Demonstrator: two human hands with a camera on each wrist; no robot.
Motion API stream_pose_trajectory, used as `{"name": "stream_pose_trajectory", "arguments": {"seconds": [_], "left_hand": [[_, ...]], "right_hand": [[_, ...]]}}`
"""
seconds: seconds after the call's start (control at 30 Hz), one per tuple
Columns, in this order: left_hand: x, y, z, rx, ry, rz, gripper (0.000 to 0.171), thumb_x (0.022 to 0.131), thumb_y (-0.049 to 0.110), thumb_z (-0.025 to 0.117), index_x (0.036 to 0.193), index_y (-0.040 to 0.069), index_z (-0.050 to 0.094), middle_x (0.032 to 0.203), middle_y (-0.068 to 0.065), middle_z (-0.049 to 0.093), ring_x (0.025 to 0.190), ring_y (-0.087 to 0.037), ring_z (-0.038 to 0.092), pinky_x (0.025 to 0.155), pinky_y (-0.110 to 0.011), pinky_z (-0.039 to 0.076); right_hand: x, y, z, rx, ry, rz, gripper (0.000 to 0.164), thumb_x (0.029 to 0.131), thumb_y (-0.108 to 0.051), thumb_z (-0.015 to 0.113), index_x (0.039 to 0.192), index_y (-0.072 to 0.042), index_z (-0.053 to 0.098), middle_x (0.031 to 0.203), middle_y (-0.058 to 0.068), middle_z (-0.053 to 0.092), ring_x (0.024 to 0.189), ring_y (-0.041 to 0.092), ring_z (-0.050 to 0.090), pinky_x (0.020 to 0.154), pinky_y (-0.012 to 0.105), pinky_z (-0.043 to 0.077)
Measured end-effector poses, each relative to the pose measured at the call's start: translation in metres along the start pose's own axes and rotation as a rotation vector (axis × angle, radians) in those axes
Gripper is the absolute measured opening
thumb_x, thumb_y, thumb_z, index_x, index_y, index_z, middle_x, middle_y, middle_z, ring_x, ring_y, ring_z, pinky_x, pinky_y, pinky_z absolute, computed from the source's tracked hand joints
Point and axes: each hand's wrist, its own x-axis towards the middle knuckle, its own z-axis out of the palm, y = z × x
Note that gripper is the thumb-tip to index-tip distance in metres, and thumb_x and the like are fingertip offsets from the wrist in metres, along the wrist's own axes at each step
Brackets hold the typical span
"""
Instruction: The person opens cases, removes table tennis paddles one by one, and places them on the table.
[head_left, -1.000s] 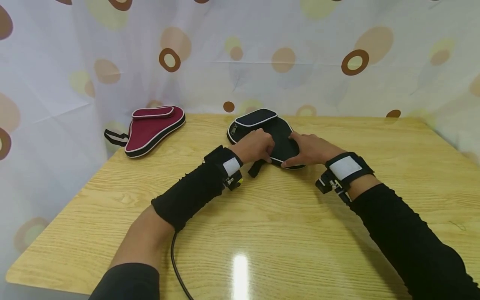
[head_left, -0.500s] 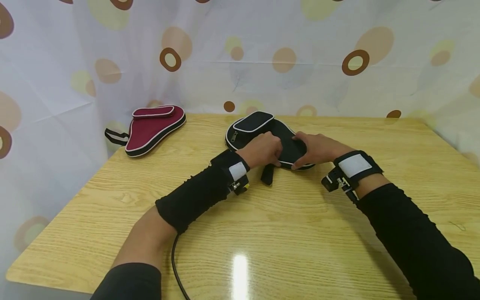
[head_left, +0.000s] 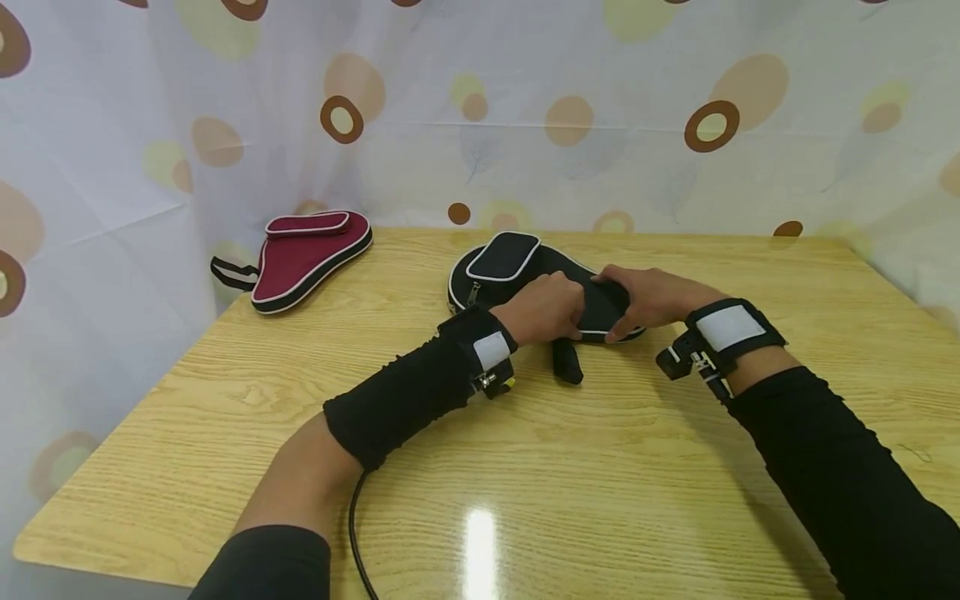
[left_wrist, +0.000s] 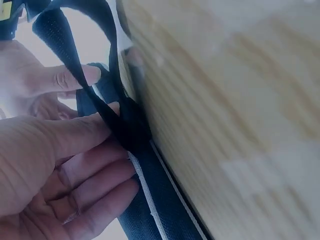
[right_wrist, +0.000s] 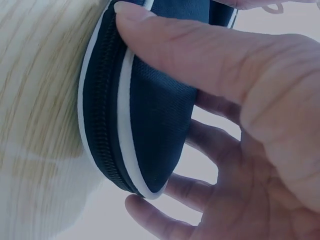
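A black racket case (head_left: 592, 310) with white piping lies on the wooden table in the head view, its raised pocket (head_left: 504, 256) toward the back left. My left hand (head_left: 543, 307) grips its near edge with curled fingers. In the left wrist view, the thumb is right at the base of the looped black strap (left_wrist: 60, 37), with the fingers against the case's face. My right hand (head_left: 652, 296) holds the right end. Seen from the right wrist, its thumb presses on the edge by the zipper (right_wrist: 102, 100), and the other fingers spread round the far side.
A dark red racket case (head_left: 311, 258) with a black strap loop (head_left: 234, 273) lies at the table's back left. A patterned curtain (head_left: 525, 117) hangs behind the table (head_left: 420, 433). A black cable (head_left: 356, 533) runs down beside the left arm.
The black case has turned and shifted slightly toward me and to the right. Both hands have moved right with it, and its strap now hangs further toward me.
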Motion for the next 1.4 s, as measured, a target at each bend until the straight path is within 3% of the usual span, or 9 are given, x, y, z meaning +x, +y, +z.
{"name": "stream_pose_trajectory", "arguments": {"seconds": [0.63, 1.4], "left_hand": [[0.011, 0.030, -0.001, 0.005, -0.051, 0.009, 0.018, 0.093, 0.027, 0.075, 0.094, 0.009, 0.077, 0.090, -0.001, 0.073, 0.087, -0.015, 0.069, 0.080, -0.026, 0.054], [0.012, 0.039, -0.002, -0.020, -0.088, 0.023, 0.016, 0.095, 0.024, 0.073, 0.089, 0.010, 0.078, 0.081, 0.001, 0.072, 0.081, -0.013, 0.069, 0.076, -0.022, 0.053]], "right_hand": [[-0.010, 0.017, -0.009, -0.030, -0.027, -0.029, 0.084, 0.078, -0.017, 0.088, 0.147, -0.007, 0.041, 0.133, 0.029, 0.052, 0.101, 0.037, 0.057, 0.080, 0.047, 0.046], [-0.017, 0.023, -0.006, -0.011, -0.030, -0.052, 0.081, 0.079, -0.010, 0.085, 0.146, -0.006, 0.040, 0.132, 0.030, 0.052, 0.097, 0.036, 0.057, 0.077, 0.045, 0.045]]}}
